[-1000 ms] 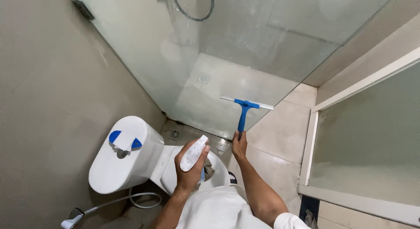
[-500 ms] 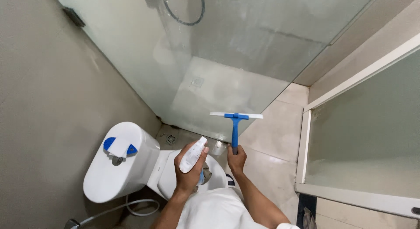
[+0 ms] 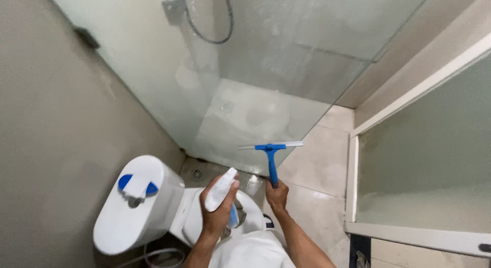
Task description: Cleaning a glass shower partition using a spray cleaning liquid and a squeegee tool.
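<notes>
A blue squeegee [image 3: 271, 158] was held in the right hand [image 3: 276, 194], which was closed around the lower end of its handle near the centre of the frame, just below the middle. From that hand the tool extended straight up the frame: the handle's long axis ran nearly vertical, and the pale blade at its top lay crosswise, almost horizontal with its right end slightly raised. The blade was seen against the lower edge of the glass shower screen [image 3: 169, 83], though whether it pressed on the glass could not be told. The left hand [image 3: 217, 209], just to the left and slightly lower, was wrapped around a white spray bottle [image 3: 222, 190], whose long axis tilted up and to the right. A white toilet tank [image 3: 134, 204] sat at the lower left, and a shower hose [image 3: 212, 27] hung at the top.
</notes>
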